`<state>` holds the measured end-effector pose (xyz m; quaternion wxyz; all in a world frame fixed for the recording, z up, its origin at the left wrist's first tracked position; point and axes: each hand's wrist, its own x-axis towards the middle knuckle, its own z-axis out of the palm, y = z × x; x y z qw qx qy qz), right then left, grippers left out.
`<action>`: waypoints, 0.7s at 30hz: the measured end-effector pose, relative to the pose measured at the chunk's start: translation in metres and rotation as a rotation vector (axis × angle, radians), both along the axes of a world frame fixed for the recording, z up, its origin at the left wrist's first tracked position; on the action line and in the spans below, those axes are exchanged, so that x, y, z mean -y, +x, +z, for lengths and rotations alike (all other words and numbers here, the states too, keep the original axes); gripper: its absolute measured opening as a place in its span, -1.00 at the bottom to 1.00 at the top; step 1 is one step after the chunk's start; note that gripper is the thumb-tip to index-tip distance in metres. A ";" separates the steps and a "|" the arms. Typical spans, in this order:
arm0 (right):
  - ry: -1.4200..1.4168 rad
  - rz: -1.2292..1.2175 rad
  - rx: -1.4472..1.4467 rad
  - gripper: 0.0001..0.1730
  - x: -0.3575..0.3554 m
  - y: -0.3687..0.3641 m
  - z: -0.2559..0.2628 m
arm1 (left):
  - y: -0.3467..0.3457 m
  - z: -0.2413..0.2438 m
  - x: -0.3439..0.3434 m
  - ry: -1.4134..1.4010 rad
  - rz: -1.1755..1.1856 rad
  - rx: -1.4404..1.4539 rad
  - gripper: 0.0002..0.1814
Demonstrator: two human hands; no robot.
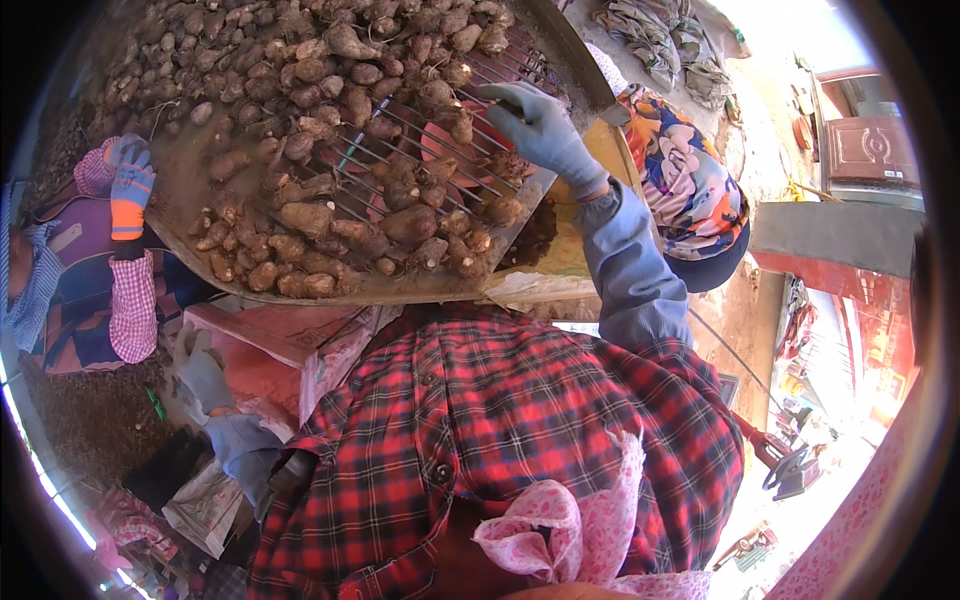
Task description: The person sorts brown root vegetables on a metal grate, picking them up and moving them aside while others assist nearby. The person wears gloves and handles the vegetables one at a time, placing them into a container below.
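Brown taro corms [307,217] lie heaped on a large sorting table with a raised metal rim [375,291]. Part of its surface is a grate of metal bars [420,139], with reddish sheets showing below. My right hand [536,131], in a grey glove, is over the right side of the grate, fingers bent, near some corms; I see nothing held in it. Lower left, my left hand [201,367], in a similar glove, hangs outside the rim beside a pink sack [262,352], fingers apart and holding nothing.
A co-worker's gloved hand [133,191] rests at the table's left edge. Another person in a flowered head covering [679,172] is close by at the right. A yellow chute [555,262] adjoins the grate. Crumpled sacks [667,45] lie at the upper right. A white box-like container [206,502] is at lower left.
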<state>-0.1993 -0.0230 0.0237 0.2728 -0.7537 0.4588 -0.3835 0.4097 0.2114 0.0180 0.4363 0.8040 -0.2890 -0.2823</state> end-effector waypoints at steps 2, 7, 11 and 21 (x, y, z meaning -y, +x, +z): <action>0.108 0.142 -0.004 -0.55 -0.003 0.035 -0.004 | 0.041 -0.038 -0.035 0.176 0.097 0.147 -0.53; -0.085 0.360 -0.582 -0.32 -0.017 0.133 -0.057 | 0.073 -0.097 -0.036 0.343 -0.148 0.948 -0.50; 0.018 0.220 -0.668 -0.46 -0.041 0.080 -0.051 | -0.073 -0.028 0.058 -0.277 -0.185 0.855 -0.63; 0.042 -0.168 -0.558 -0.63 -0.116 -0.037 -0.055 | -0.255 0.036 0.200 -0.557 -1.041 0.811 -0.59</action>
